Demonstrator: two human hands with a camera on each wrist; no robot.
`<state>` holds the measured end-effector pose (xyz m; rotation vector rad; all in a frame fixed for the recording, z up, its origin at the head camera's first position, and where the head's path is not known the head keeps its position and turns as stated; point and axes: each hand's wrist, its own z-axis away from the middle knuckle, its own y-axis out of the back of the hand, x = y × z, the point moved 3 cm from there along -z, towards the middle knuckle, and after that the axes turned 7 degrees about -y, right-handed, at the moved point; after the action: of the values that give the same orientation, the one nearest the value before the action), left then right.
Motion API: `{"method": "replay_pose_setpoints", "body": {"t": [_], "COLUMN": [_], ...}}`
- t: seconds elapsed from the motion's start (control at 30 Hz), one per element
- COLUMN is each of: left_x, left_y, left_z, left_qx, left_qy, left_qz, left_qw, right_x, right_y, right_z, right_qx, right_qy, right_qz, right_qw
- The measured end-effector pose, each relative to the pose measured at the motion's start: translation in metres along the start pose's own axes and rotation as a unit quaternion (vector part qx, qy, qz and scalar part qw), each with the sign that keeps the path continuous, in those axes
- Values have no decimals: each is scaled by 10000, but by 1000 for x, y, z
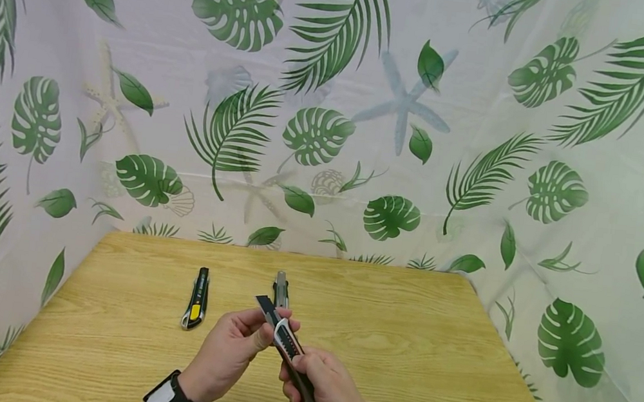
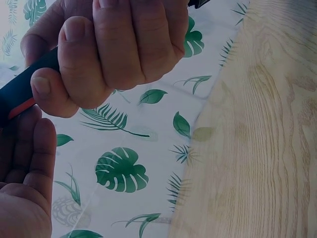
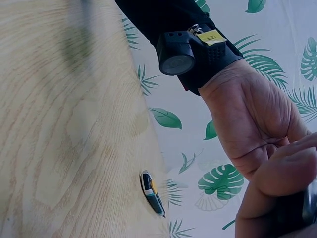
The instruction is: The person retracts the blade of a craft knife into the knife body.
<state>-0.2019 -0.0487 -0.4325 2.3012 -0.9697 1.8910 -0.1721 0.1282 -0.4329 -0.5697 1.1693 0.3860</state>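
In front of me my two hands hold a utility knife (image 1: 287, 346) with a dark body, a light slider and its blade pushed out, above the wooden table (image 1: 402, 338). My right hand (image 1: 320, 390) grips the handle, fingers wrapped round it (image 2: 114, 44). My left hand (image 1: 263, 326) pinches the knife's front end near the blade. In the left wrist view the dark handle (image 2: 20, 101) shows an orange strip, and my left palm (image 2: 25, 173) lies just below it. The right wrist view shows my left hand (image 3: 252, 114) from behind.
A black and yellow utility knife (image 1: 196, 299) (image 3: 152, 194) lies on the table to the left of my hands. A grey knife (image 1: 281, 288) lies just beyond them. Leaf-printed curtains (image 1: 329, 130) close in the table at the back and on both sides.
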Motion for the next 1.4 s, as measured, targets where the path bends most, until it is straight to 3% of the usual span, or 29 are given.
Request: {"method": "replay_pose_setpoints", "body": {"t": [0.43, 1.4], "left_x": [3, 3], "left_y": [4, 4], "left_z": [-2, -2], "left_qx": [176, 148], "left_qy": [-79, -154], "left_qz": [37, 112], "left_qw": [9998, 9997], "right_x": [3, 4], "right_y": [2, 2], "right_z": [-2, -2], "right_qx": [-328, -89], "right_qy": [21, -11], "right_qz": [-135, -136], "right_qw": [9994, 9999]}}
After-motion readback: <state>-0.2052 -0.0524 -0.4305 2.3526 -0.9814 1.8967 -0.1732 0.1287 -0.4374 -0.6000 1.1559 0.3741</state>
